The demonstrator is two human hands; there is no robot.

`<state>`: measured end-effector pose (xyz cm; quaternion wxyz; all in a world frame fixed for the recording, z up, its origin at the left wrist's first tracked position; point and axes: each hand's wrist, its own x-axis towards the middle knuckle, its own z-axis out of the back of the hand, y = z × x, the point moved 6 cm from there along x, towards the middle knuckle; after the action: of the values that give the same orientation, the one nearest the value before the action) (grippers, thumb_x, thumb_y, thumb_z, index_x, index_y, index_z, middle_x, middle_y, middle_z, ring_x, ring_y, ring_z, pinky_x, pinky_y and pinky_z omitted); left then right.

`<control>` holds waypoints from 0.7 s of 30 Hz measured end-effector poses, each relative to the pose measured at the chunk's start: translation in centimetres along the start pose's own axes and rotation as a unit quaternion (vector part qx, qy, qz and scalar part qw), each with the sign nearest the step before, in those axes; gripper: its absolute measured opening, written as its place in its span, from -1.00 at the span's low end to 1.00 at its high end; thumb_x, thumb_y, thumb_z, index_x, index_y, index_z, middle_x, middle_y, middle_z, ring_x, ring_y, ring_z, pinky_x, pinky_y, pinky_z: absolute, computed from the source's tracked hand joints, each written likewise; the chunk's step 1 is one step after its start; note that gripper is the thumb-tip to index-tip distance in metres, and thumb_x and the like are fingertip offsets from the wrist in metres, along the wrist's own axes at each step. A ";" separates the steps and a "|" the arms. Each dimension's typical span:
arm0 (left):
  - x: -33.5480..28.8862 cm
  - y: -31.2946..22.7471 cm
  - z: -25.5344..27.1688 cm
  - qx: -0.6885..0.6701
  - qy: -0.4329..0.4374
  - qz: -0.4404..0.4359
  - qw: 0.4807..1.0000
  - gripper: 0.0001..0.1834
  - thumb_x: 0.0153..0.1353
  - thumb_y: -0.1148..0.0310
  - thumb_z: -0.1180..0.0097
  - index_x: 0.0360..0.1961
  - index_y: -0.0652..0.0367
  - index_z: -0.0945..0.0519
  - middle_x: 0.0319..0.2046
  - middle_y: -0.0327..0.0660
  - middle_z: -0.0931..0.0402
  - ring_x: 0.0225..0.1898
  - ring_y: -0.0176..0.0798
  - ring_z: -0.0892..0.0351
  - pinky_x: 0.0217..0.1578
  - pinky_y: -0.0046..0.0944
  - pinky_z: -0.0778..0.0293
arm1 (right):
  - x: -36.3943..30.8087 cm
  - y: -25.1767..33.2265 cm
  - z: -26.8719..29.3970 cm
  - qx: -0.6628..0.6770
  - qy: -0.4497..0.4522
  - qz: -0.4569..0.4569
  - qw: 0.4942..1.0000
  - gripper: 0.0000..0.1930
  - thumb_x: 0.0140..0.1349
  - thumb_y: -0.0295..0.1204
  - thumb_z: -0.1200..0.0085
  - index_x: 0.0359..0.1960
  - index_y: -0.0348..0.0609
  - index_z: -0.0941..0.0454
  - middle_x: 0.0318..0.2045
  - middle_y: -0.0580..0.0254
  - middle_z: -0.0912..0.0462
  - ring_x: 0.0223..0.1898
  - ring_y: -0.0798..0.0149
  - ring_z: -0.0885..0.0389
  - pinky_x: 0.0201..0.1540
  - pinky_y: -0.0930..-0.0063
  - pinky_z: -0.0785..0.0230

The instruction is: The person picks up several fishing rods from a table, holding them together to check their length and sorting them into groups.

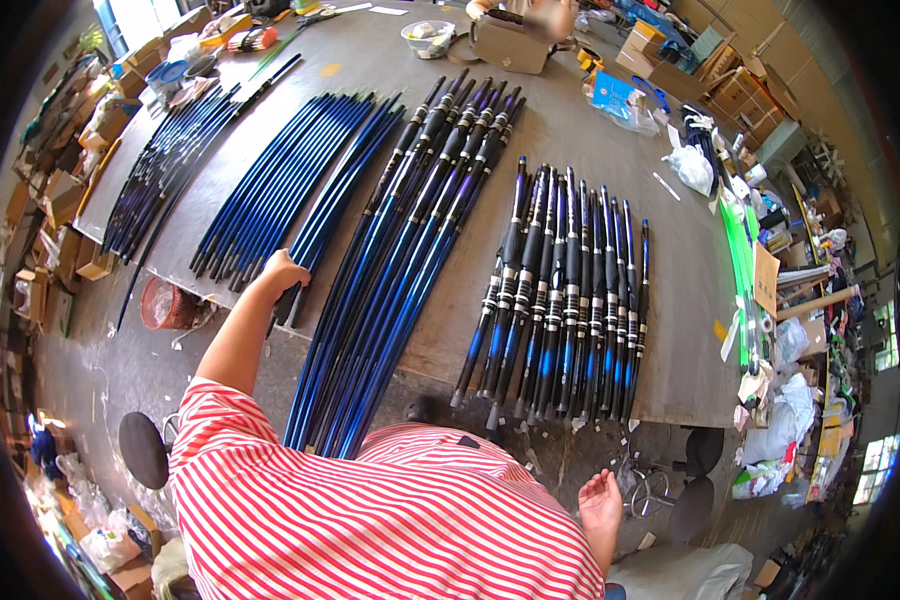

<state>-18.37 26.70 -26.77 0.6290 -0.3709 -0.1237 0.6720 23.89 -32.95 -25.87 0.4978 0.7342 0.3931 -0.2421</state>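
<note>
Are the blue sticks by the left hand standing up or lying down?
Lying down. The blue rods rest lengthwise along the grey table, side by side, with the left hand at their near ends.

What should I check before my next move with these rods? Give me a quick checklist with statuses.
1. Left hand at the narrow blue bundle's near end: ok.
2. Left hand's grip secure: cannot tell, fingers partly hidden.
3. Right hand empty: ok.
4. Long rods wholly on the table: not ok, near ends overhang.
5. Short thick rods apart from long ones: ok.
</note>
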 end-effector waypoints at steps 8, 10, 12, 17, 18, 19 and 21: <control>-5.1 -4.5 0.2 -0.220 0.123 -0.005 0.968 -0.71 -0.39 0.67 -0.04 -0.47 0.38 -0.40 -0.70 -0.08 -0.40 -0.72 -0.19 -0.42 -0.67 -0.24 -0.38 | 0.7 -1.0 0.5 0.004 -0.010 -0.018 1.000 -0.86 0.12 -0.31 -0.02 -0.42 -0.07 -0.51 -0.51 0.31 -0.55 -0.50 0.37 -0.50 -0.38 0.45 -0.39; -7.4 -6.5 0.3 -0.259 0.149 -0.007 0.954 -0.69 -0.38 0.68 -0.02 -0.45 0.38 -0.39 -0.66 -0.09 -0.42 -0.70 -0.19 -0.42 -0.61 -0.24 -0.41 | 1.2 -1.0 0.6 -0.008 -0.003 -0.025 1.000 -0.87 0.12 -0.30 -0.01 -0.42 -0.05 -0.51 -0.52 0.34 -0.56 -0.51 0.39 -0.50 -0.39 0.47 -0.38; -9.0 -8.0 0.1 -0.229 0.141 -0.009 0.963 -0.70 -0.37 0.68 -0.01 -0.45 0.38 -0.40 -0.65 -0.09 -0.42 -0.70 -0.18 -0.43 -0.61 -0.24 -0.42 | 1.9 -0.8 0.7 -0.018 0.015 -0.034 0.999 -0.86 0.14 -0.29 0.00 -0.41 -0.06 -0.51 -0.53 0.33 -0.56 -0.52 0.39 -0.51 -0.40 0.48 -0.40; -17.0 -15.6 -2.7 -0.223 0.196 -0.012 0.955 -0.71 -0.37 0.67 0.00 -0.45 0.39 -0.40 -0.64 -0.07 -0.43 -0.67 -0.20 -0.45 -0.61 -0.27 -0.42 | 3.8 2.4 -2.9 -0.087 0.116 -0.014 0.989 -0.84 0.17 -0.33 0.05 -0.36 -0.13 -0.49 -0.52 0.27 -0.56 -0.51 0.37 -0.53 -0.42 0.48 -0.45; -18.8 -17.3 -4.0 -0.222 0.225 -0.019 0.948 -0.74 -0.37 0.68 0.00 -0.49 0.39 -0.40 -0.65 -0.07 -0.42 -0.68 -0.20 -0.44 -0.62 -0.27 -0.42 | 4.3 3.2 -4.0 -0.087 0.136 -0.021 0.987 -0.83 0.17 -0.35 0.04 -0.34 -0.20 -0.48 -0.51 0.20 -0.56 -0.51 0.34 -0.55 -0.45 0.50 -0.46; -21.0 -19.4 -5.3 -0.241 0.241 -0.003 0.940 -0.74 -0.39 0.69 0.01 -0.51 0.38 -0.39 -0.66 -0.07 -0.41 -0.67 -0.19 -0.44 -0.62 -0.26 -0.42 | 4.7 3.9 -5.1 -0.098 0.163 -0.021 0.982 -0.82 0.18 -0.36 0.06 -0.33 -0.22 -0.48 -0.51 0.20 -0.56 -0.51 0.35 -0.55 -0.44 0.52 -0.46; -23.7 -21.9 -9.1 -0.252 0.290 0.009 0.923 -0.73 -0.38 0.68 0.01 -0.49 0.38 -0.39 -0.65 -0.06 -0.41 -0.65 -0.17 -0.45 -0.59 -0.26 -0.42 | 4.6 5.5 -7.4 -0.138 0.220 -0.013 0.966 -0.81 0.19 -0.35 0.07 -0.31 -0.21 -0.47 -0.49 0.20 -0.57 -0.50 0.36 -0.55 -0.42 0.52 -0.46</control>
<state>2.55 5.67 -11.15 0.5171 -0.6969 -0.0980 0.4871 30.75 -25.62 -23.50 0.4920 0.6885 0.5322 -0.0244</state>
